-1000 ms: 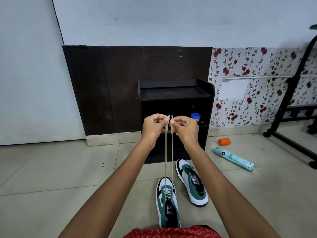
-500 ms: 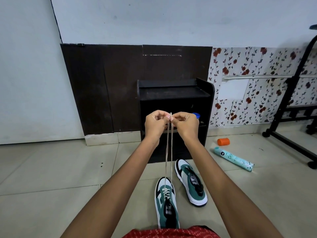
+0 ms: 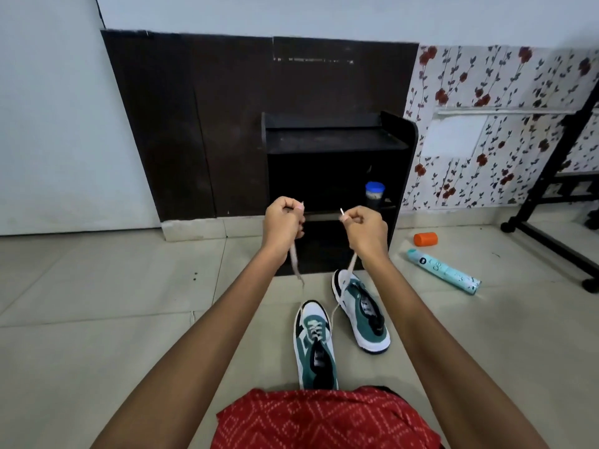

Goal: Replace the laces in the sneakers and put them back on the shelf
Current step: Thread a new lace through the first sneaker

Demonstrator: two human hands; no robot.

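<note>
Hands have parted since a moment ago: left hand and right hand each grip one end of the lace, which drops to the near sneaker on the floor, midway beneath them.

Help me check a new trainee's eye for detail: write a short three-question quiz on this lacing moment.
1. Fill the gap: the left hand and the right hand each pinch one end of the ____.
2. Pick one: the lace is threaded through A the nearer sneaker; B the farther sneaker; C neither.
3. True or false: the blue-lidded jar stands inside the shelf.

Key: 1 lace; 2 A; 3 true.
</note>
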